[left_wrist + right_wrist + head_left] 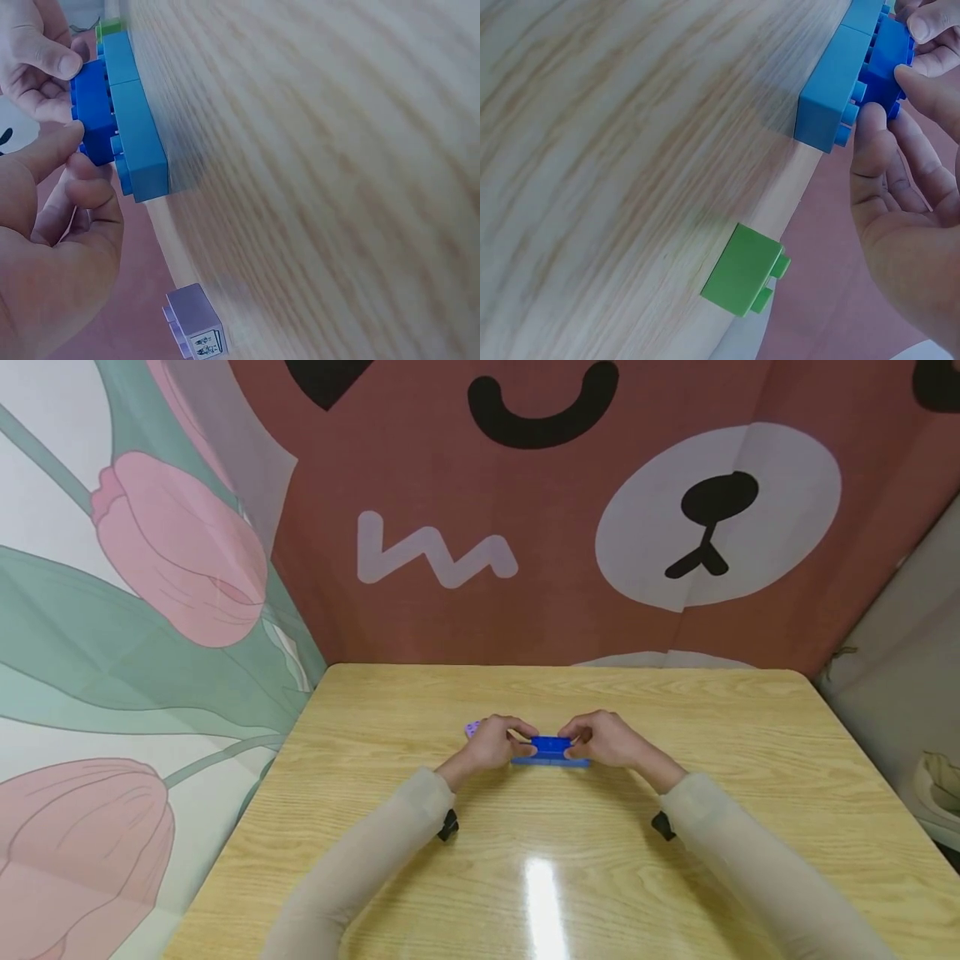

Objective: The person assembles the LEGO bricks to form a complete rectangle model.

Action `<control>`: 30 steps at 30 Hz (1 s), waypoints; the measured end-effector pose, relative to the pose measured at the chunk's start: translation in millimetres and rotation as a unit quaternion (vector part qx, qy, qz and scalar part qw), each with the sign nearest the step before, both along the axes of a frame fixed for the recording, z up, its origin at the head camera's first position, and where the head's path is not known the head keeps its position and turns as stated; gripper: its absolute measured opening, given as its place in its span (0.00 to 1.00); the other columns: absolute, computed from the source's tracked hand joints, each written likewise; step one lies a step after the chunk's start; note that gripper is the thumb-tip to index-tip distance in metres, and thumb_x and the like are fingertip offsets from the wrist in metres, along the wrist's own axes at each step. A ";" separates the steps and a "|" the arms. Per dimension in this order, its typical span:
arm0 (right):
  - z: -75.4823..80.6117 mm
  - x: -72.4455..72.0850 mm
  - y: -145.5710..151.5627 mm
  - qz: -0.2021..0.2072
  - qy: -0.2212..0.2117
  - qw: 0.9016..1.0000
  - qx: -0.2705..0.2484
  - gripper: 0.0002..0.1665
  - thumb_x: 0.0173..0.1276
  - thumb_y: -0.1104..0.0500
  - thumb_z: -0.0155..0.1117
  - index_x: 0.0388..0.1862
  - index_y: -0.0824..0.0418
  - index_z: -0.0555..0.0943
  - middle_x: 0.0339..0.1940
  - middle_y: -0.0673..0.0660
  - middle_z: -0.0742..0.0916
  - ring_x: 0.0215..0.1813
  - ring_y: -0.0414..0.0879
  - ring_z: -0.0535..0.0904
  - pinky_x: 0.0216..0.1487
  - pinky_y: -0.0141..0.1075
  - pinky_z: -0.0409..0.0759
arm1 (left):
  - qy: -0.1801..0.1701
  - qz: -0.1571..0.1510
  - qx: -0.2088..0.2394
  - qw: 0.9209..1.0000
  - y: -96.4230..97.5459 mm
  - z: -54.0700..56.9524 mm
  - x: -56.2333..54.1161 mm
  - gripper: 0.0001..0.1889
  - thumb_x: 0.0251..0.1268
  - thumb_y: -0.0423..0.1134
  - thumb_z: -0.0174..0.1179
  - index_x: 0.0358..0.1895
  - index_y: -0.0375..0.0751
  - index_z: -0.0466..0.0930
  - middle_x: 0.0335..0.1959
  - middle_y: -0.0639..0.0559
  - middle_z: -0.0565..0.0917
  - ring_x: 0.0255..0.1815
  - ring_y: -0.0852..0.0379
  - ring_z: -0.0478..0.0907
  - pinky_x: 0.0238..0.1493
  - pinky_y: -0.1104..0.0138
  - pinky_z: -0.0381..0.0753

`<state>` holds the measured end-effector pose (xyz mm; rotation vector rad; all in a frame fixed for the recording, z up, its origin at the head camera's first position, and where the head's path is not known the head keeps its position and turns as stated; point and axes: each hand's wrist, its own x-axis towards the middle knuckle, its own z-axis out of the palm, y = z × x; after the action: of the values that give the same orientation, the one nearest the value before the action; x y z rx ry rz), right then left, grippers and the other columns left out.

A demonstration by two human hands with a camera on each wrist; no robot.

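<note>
A dark blue toy building brick (551, 744) is pinched at its left end by my left hand (491, 743) and at its right end by my right hand (607, 739). Under it, two light blue bricks (142, 135) lie end to end on the table. The dark blue brick spans the middle of this row, with its lower face right at the studs; studs stay bare at both ends of the row. In the right wrist view, the right thumb and fingers bend around the brick's near end, and the left fingers show at the far end.
Left of the row stands a purple brick (196, 319) with a printed side. A green brick (742, 270) stands to the right, hidden in the head view by my right hand. The wooden table (570, 893) backs onto a printed curtain (555, 568).
</note>
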<state>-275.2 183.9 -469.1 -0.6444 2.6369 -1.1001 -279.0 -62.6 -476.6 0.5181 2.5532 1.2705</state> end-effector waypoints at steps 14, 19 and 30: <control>2.3 1.8 -0.6 0.003 0.001 1.000 -0.005 0.15 0.64 0.62 0.76 0.50 0.64 0.87 0.43 0.54 0.89 0.41 0.48 0.85 0.39 0.41 0.84 | -0.008 0.018 0.006 1.000 1.6 -1.7 1.3 0.10 0.63 0.37 0.73 0.48 0.47 0.90 0.41 0.59 0.86 0.30 0.57 0.82 0.27 0.68 0.78; 0.7 1.2 -1.0 0.002 0.005 1.000 -0.006 0.15 0.64 0.62 0.77 0.49 0.64 0.88 0.43 0.54 0.89 0.41 0.49 0.86 0.39 0.42 0.85 | -0.011 0.020 0.010 1.000 2.1 -2.5 0.9 0.10 0.63 0.37 0.74 0.47 0.47 0.90 0.40 0.60 0.86 0.29 0.59 0.81 0.27 0.68 0.77; -1.0 2.1 -0.5 0.003 0.025 1.000 -0.003 0.15 0.63 0.62 0.78 0.48 0.63 0.89 0.43 0.55 0.89 0.40 0.47 0.86 0.38 0.41 0.84 | -0.022 0.025 0.012 0.999 2.1 -2.8 1.7 0.10 0.63 0.37 0.73 0.47 0.48 0.90 0.40 0.60 0.86 0.30 0.58 0.82 0.26 0.68 0.77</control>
<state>-273.1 183.3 -470.1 -0.6888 2.6723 -1.1036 -277.3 -60.4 -479.4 0.4282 2.5337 1.3167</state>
